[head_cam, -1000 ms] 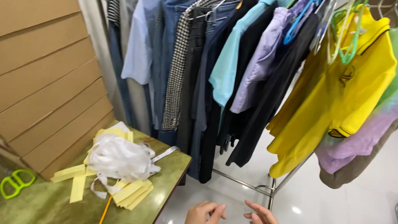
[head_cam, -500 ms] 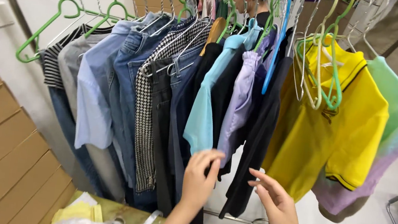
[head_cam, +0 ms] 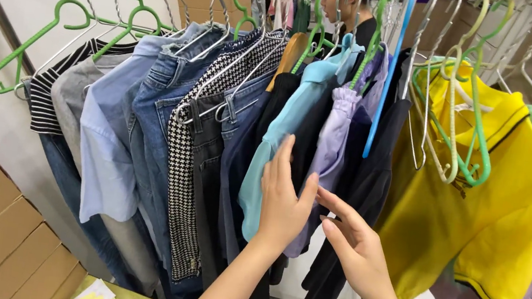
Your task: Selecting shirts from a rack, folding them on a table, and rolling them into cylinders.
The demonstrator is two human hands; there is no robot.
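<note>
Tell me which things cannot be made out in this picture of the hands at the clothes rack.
- Head view: the left hand covers part of the lilac garment.
- Head view: the right hand hides part of the black garment.
- Head view: the yellow shirt hides most of the garment behind it.

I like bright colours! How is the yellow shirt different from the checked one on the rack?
The yellow shirt is plain and bright; the checked garment is black and white. The yellow shirt spreads wide; the checked one hangs squeezed between jeans. Both hang on hangers.
</note>
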